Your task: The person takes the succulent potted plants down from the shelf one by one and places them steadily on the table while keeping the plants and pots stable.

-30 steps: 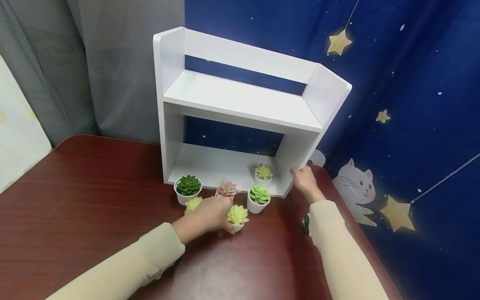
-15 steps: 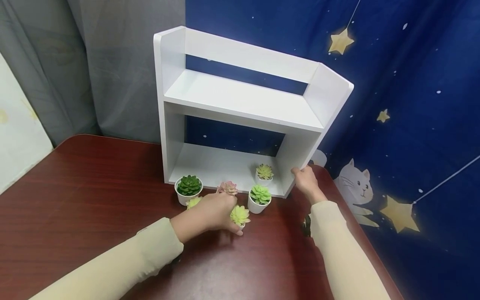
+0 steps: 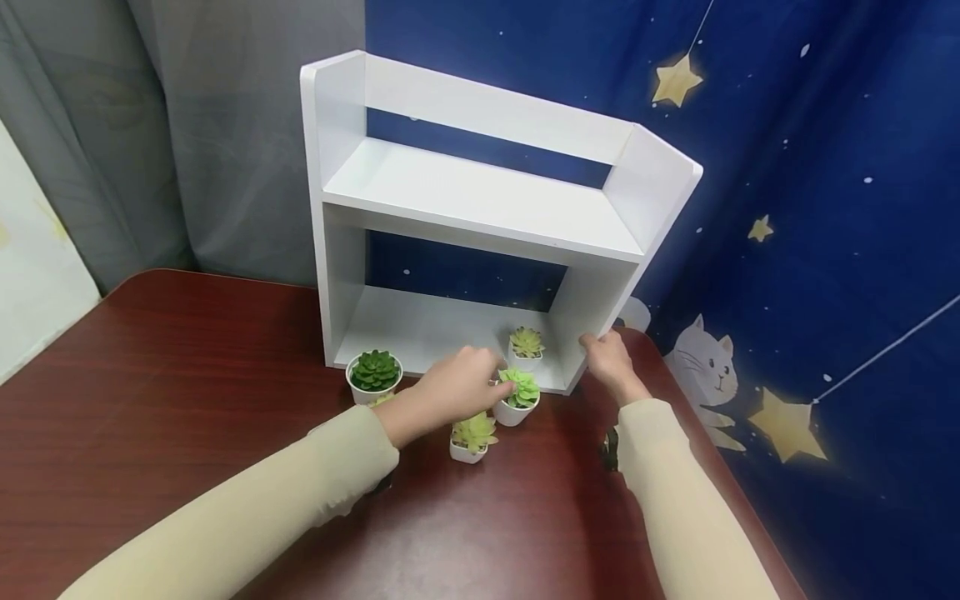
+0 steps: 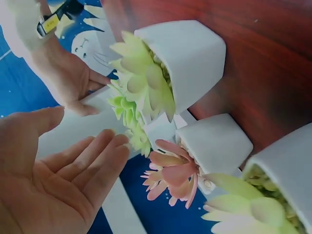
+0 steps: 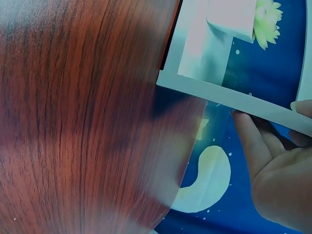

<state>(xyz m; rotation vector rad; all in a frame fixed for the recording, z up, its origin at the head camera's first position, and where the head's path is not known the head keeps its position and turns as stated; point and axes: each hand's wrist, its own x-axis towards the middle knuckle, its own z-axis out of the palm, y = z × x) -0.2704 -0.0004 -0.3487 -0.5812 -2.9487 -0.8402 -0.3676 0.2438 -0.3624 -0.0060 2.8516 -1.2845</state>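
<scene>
My left hand [image 3: 459, 385] hovers over the potted succulents with loosely extended fingers and nothing in its grasp; its palm shows in the left wrist view. Close to its fingertips is a bright green succulent [image 3: 519, 393] in a white pot. In front stands a yellow-green succulent [image 3: 472, 437]. A pink succulent [image 4: 175, 170], seen in the left wrist view, is hidden behind the hand in the head view. Left of the hand are a dark green succulent [image 3: 375, 372] and a partly covered pale one [image 3: 381, 400]. My right hand [image 3: 609, 365] grips the right side panel of the white shelf [image 3: 480, 204].
One small succulent [image 3: 527, 343] sits on the shelf's lower board, towards the right. The shelf stands on a reddish-brown table [image 3: 187, 400]. Behind it hang a grey curtain [image 3: 240, 150] and a blue star-patterned curtain [image 3: 795, 167].
My left hand has lifted from beside the yellow-green succulent and moved back over the pots, uncovering that plant's pot and hiding the pink one. My right hand keeps its hold.
</scene>
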